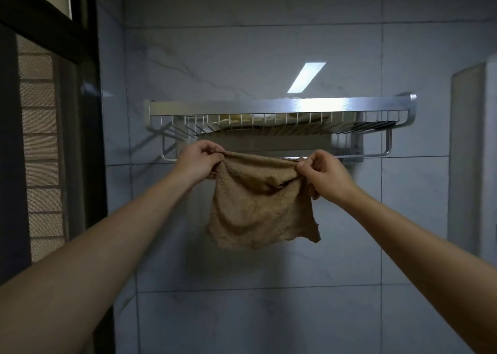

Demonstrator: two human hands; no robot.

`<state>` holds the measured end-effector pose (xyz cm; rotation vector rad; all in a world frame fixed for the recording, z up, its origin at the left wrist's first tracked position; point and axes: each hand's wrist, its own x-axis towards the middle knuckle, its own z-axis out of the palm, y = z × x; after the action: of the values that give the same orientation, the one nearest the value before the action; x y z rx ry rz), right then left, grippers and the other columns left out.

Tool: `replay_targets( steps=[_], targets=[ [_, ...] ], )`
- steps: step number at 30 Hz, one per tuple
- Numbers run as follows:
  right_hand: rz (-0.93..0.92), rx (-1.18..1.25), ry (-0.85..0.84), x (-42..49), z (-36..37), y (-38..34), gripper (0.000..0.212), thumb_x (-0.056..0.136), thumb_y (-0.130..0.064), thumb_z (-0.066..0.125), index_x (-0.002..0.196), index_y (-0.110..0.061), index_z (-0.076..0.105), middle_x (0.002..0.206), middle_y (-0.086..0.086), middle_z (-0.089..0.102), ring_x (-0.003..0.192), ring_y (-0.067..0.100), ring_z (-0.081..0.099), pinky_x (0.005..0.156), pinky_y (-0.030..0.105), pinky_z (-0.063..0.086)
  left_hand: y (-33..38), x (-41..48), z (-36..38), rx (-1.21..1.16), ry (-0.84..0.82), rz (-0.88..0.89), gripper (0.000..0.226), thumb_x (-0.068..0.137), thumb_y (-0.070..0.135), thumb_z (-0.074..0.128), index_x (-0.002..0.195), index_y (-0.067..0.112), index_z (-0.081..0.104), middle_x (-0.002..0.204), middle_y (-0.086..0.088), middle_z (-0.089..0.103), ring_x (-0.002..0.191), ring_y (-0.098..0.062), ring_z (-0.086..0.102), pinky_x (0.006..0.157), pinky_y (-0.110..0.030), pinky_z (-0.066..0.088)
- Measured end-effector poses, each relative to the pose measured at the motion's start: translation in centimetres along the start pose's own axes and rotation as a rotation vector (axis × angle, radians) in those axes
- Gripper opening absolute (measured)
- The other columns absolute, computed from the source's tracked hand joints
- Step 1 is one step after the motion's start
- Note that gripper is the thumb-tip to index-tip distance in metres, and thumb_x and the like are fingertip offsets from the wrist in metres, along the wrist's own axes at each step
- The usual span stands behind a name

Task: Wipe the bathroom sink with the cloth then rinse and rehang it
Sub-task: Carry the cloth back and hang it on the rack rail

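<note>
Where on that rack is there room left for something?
The rail is bare between the right hand and its right bracket, and left of the left hand. The shelf looks free at its right end; folded items fill its middle. The cloth crowds mid-rail.

my left hand point(197, 160) and right hand point(324, 175) each pinch an upper corner of the brown cloth point(259, 203), which hangs spread just below the metal wall rack point(279, 106); its top edge lies at the rack's lower rail point(376, 154), against grey tiles point(269, 313).
</note>
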<state>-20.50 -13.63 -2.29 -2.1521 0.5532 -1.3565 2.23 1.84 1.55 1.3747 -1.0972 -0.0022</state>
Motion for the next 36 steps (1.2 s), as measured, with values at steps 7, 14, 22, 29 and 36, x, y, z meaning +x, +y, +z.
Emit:
replay_targets(
  steps=[7, 14, 22, 29, 36],
  targets=[
    [-0.069, 0.088, 0.190, 1.3, -1.6, -0.2, 0.020, 0.094, -0.027, 0.066, 0.098, -0.011, 0.054, 0.085, 0.010, 0.070, 0.060, 0.020, 0.070, 0.052, 0.031, 0.059, 0.6, 0.5, 2.0, -0.349, 0.036, -0.207, 0.013, 0.094, 0.002, 0.061, 0.103, 0.007, 0.068, 0.097, -0.014, 0.069, 0.080, -0.022, 0.069, 0.063, -0.031, 0.061],
    [-0.118, -0.222, 0.364, 5.1, -2.7, 2.1, 0.023, 0.085, -0.040, 0.075, 0.093, -0.019, 0.067, 0.084, -0.007, 0.069, 0.078, 0.011, 0.067, 0.069, 0.030, 0.059, 0.4, 3.6, 6.3, -0.059, 0.289, 0.006, 0.018, 0.086, 0.011, 0.071, 0.104, 0.009, 0.074, 0.101, -0.011, 0.076, 0.084, -0.022, 0.070, 0.068, -0.029, 0.056],
    [-0.012, -0.624, 0.166, 8.6, -2.0, 3.0, 0.034, 0.095, -0.046, 0.054, 0.084, -0.016, 0.068, 0.078, 0.002, 0.068, 0.070, 0.018, 0.063, 0.061, 0.030, 0.051, -1.4, 6.1, 5.8, 0.787, 0.280, 0.204, 0.031, 0.085, 0.042, 0.066, 0.099, 0.016, 0.077, 0.099, -0.013, 0.075, 0.096, -0.035, 0.069, 0.081, -0.037, 0.050],
    [-0.352, -0.572, 0.121, 6.9, -2.6, 4.4, 0.023, 0.100, -0.036, 0.051, 0.108, -0.021, 0.065, 0.096, -0.004, 0.065, 0.088, 0.013, 0.059, 0.077, 0.031, 0.050, -1.4, 5.3, 4.9, 0.789, 0.227, 0.286, 0.031, 0.087, 0.046, 0.064, 0.086, 0.016, 0.071, 0.085, -0.004, 0.070, 0.089, -0.030, 0.068, 0.081, -0.038, 0.054],
    [-0.532, -0.660, 0.070, 5.9, -3.1, 5.5, 0.025, 0.095, -0.037, 0.062, 0.115, -0.022, 0.065, 0.102, -0.004, 0.070, 0.090, 0.013, 0.062, 0.075, 0.025, 0.047, -3.4, 3.1, 4.8, 0.847, 0.033, 0.754, 0.029, 0.089, 0.039, 0.068, 0.110, 0.019, 0.071, 0.106, 0.000, 0.072, 0.099, -0.022, 0.064, 0.084, -0.039, 0.052]
  ],
)
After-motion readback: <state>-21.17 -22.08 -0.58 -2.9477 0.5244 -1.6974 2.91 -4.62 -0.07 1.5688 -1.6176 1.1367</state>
